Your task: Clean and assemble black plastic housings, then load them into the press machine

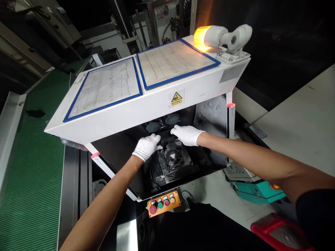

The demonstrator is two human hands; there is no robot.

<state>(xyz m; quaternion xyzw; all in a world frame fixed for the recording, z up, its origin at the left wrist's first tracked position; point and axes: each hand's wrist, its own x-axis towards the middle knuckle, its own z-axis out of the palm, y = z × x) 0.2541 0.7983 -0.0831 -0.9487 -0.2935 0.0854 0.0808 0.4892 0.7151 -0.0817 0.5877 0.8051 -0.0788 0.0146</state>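
Observation:
Both hands wear white gloves and reach into the dark opening of a white machine point(125, 120). My left hand point(147, 146) is above the left side of a black mechanism point(174, 158), its fingers curled; whatever they hold is too small to name. To the right, my right hand point(187, 135) has its fingers pinched just below a round dark pad point(172, 119); I cannot make out anything between them. A second round pad point(153, 127) lies beyond my left hand.
A lit orange lamp point(202, 36) stands on the hood beside two blue-framed sheets. An orange button box point(164, 203) hangs at the front edge. Green ribbed matting point(34, 174) runs along the left; a teal machine point(253, 191) stands right.

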